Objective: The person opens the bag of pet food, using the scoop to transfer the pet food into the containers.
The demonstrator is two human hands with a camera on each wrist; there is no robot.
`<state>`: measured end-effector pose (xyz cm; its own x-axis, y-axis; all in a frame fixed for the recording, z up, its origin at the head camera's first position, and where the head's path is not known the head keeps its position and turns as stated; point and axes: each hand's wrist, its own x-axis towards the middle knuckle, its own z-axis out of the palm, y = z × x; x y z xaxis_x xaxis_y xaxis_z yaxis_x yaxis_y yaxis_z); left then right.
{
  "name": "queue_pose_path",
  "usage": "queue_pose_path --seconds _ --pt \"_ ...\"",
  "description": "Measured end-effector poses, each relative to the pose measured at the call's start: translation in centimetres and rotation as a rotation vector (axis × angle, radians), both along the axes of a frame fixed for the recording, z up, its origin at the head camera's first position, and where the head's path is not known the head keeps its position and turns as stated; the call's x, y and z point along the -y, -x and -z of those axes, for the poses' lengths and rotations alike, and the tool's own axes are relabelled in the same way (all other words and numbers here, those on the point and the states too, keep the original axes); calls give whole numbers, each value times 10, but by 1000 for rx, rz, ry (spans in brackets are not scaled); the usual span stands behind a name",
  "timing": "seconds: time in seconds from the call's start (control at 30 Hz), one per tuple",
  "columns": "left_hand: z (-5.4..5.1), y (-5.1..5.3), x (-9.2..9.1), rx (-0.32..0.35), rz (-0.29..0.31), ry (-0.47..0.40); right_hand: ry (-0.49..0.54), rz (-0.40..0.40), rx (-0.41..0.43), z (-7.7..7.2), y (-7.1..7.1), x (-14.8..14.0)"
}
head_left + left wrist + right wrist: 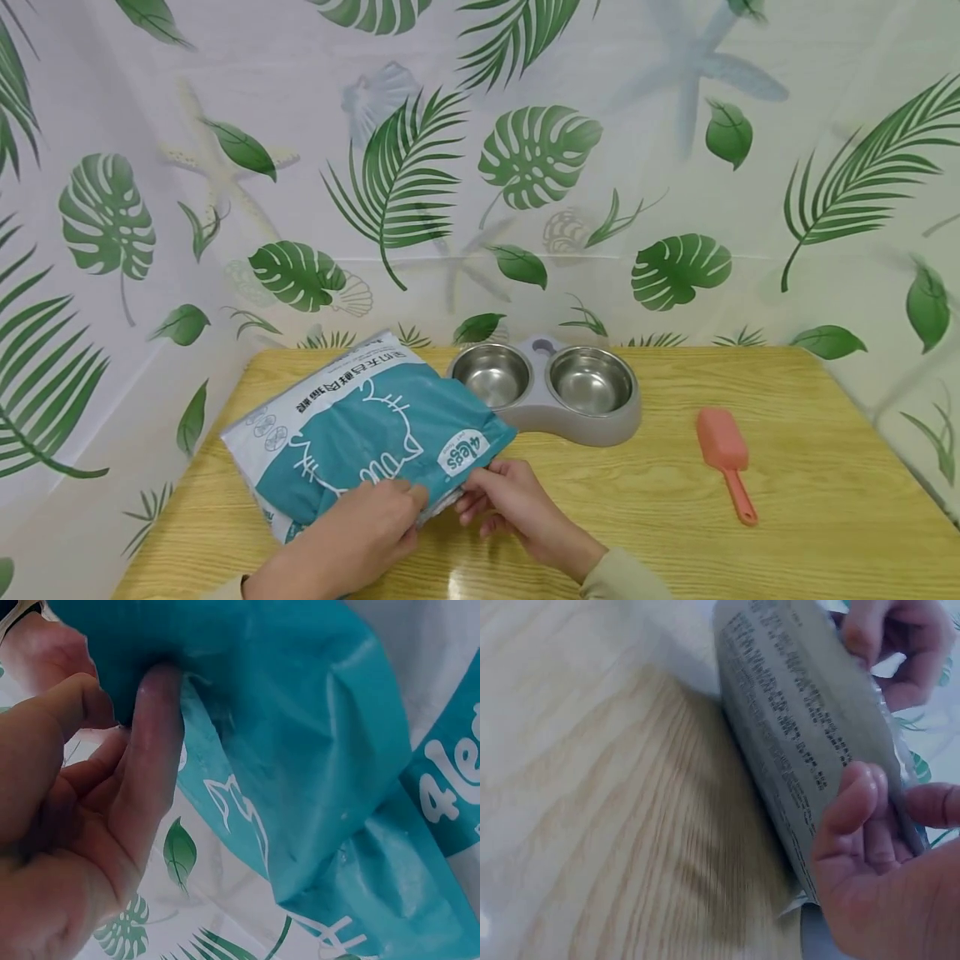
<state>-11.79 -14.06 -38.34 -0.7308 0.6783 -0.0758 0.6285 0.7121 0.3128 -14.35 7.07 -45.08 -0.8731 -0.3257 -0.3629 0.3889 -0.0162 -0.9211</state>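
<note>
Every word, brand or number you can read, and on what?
"4legs": logo on the front of the bag.
"4le": white letters on the bag, cut off.
"无谷鲜肉猫粮", probably: dark characters, bag's pale band.
Too small or blurred: print by the logo, round marks, rows on bag's grey side.
None visible: bowl stand, scoop.

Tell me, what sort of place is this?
Perhaps a small staged pet-feeding corner, though I can't be sure. A bag with a cat drawing, a double bowl and a scoop share a wooden table before a leaf-print backdrop.
</note>
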Motion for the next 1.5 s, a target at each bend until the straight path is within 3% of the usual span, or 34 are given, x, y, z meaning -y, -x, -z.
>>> queue_pose_path --seconds 0.3,0.5,0.6,0.83,1.0,1.17,1.5 --pt "6 3 -5 6 3 25 -51 -19 -126 3 -3 1" --pt "5 4 -7 12 -8 2 -72 -3 -149 5 -3 1" --pt "5 5 -7 6 -38 3 -77 8 -159 4 -3 2" --pt "6 1 -3 68 -147 -18 -111 22 -167 5 -4 2" --pt "8 -1 -1 11 -175 -108 -129 23 -165 5 -5 2" --pt "10 -2 0 -71 -210 -135 -157 27 -182 5 -5 4" --pt "12 -4 -1 -76 -322 -157 -257 26 -234 5 -7 6"
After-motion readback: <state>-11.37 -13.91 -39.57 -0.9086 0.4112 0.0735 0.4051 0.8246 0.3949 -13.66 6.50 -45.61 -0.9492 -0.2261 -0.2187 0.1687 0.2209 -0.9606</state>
